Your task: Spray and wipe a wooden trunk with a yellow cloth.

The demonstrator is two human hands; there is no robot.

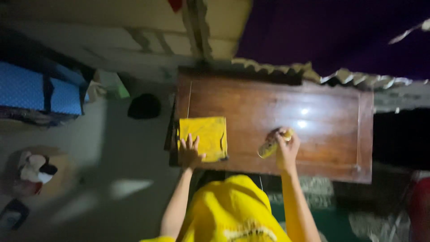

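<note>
A: Starting at the left, what was your left hand [190,153] doing?

B: Your left hand lay flat, fingers spread and released, on the near edge of the yellow cloth [204,136]. Nothing was clasped in it; the palm only pressed the cloth down.

A: And the cloth itself?

B: It was a folded square, bright yellow, lying at the left end of the wooden worktop [331,130], its lower corner reaching the near edge. Most of it showed beyond your fingertips.

A: Moving right, what about the other hand?

B: Your right hand [286,150] was clenched around a small yellowish object [270,147], which stuck out to the left of your knuckles and touched the wood. It was too blurred for you to tell what it was.

A: How far apart were the two?

B: The cloth and the held object were apart, with bare, glossy brown wood between them. Two bright light spots shone on the worktop just beyond your right hand.
</note>
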